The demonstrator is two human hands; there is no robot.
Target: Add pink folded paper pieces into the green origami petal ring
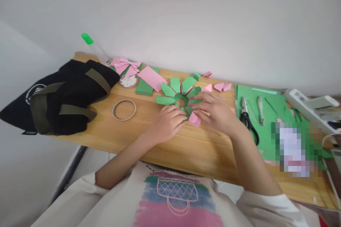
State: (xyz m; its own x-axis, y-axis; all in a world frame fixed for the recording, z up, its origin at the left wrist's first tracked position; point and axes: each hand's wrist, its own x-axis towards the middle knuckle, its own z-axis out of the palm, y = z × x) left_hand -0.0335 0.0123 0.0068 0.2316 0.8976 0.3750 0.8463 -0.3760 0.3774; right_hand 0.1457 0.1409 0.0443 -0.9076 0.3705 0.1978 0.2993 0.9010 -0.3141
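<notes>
A ring-shaped folded-paper flower (175, 84) of green petals, with bits of pink between them, lies on the wooden table around an open round centre. My left hand (169, 122) has its curled fingers on the flower's near left edge, partly covering the petals there. From the right, my right hand (214, 111) grips the petals on that side, its fingertips partly hidden among the folds. Just below the right fingers is a pink folded paper piece (194, 119). Another pink piece (207, 88) peeks out behind that hand.
Left stand a black bag (71, 99), a tape ring (114, 110) and a green-capped glue tube (97, 50). Behind lie pink paper (151, 78), a dish of white bits (128, 81) and small folded pieces (222, 87). Right are scissors (249, 124), a cutter (260, 110), green sheets (269, 142) and a power strip (306, 108).
</notes>
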